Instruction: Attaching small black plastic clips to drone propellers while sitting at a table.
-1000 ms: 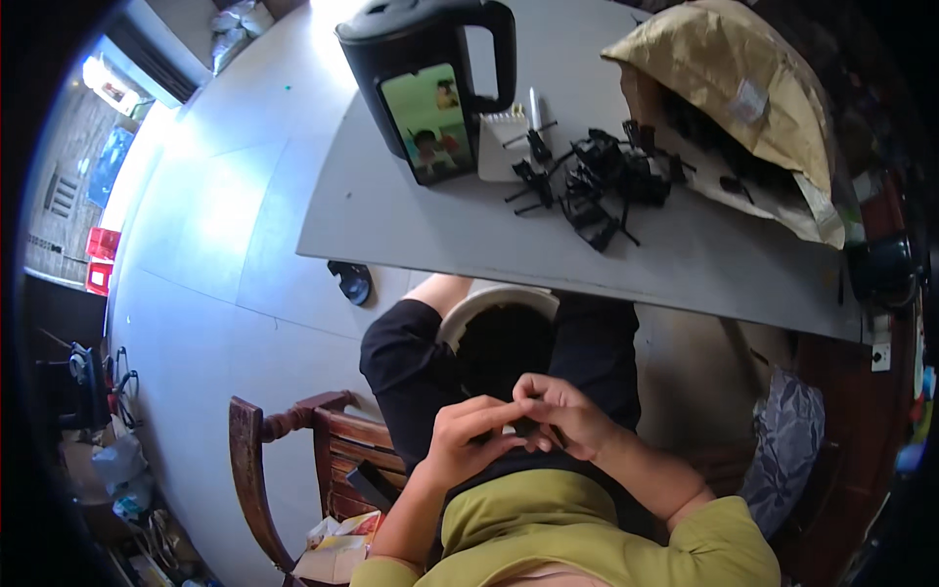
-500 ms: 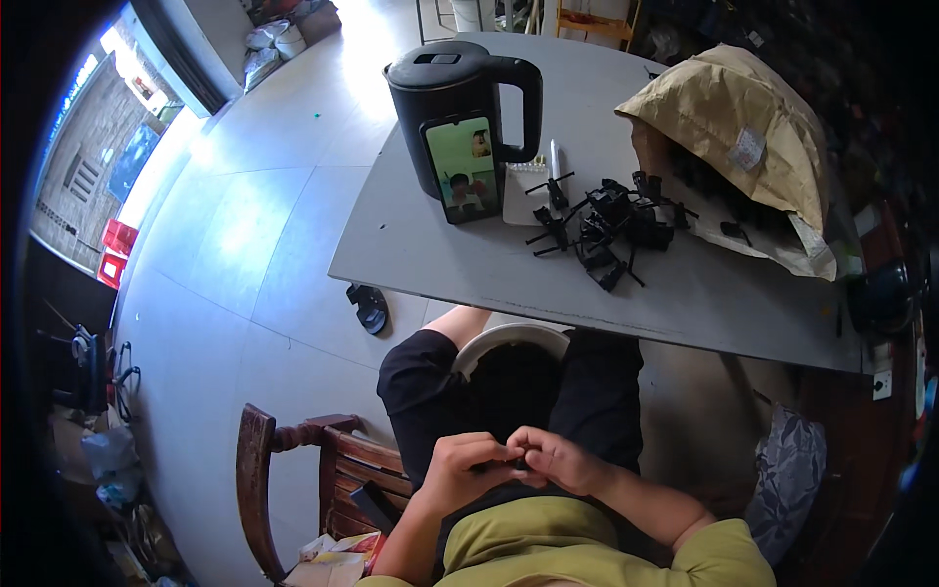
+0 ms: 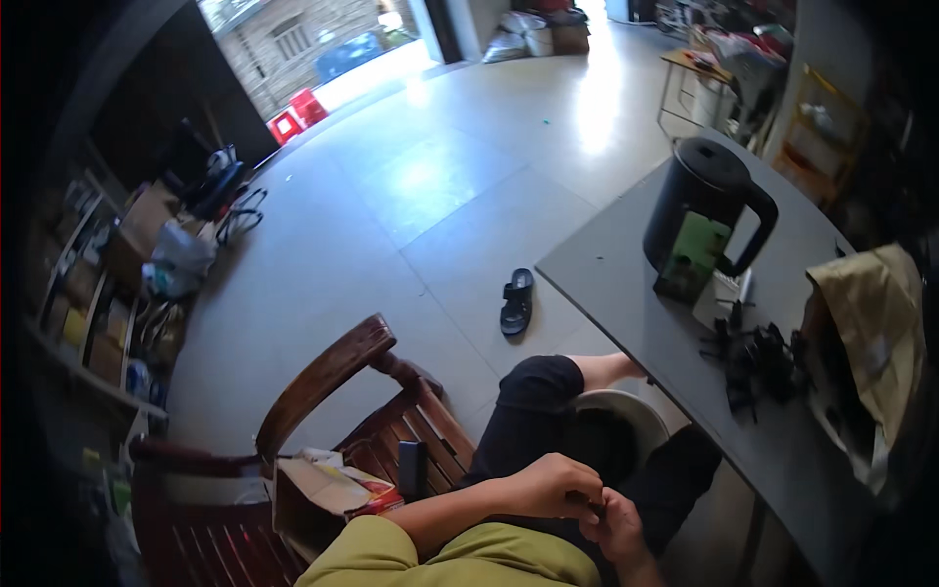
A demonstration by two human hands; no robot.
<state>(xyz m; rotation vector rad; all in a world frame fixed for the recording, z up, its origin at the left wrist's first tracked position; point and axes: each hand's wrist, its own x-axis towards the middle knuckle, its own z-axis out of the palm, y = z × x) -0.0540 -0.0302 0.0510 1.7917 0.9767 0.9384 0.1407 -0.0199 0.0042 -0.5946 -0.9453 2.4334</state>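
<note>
Over my lap, my left hand point(image 3: 556, 486) and my right hand point(image 3: 618, 526) meet with their fingertips pinched together. Something small and dark seems to sit between the fingers, mostly hidden by them. Below and beyond the hands, a pale bucket point(image 3: 653, 419) with a dark inside stands between my knees. On the grey table point(image 3: 626, 293) to the right lies a pile of small black plastic parts point(image 3: 763, 360). Beside the pile, an open brown paper sack point(image 3: 875, 323) rests on its side.
A black kettle point(image 3: 693, 186) stands on the table with a phone point(image 3: 696, 252) leaning on it. To my left is a wooden chair point(image 3: 333, 377) holding an opened cardboard box point(image 3: 318, 489) and a dark upright object point(image 3: 412, 468). A black sandal point(image 3: 517, 303) lies on the floor.
The view has swung to the left, so the table and kettle now appear farther right and more of the chair and box shows. My hands remain together over my lap.
</note>
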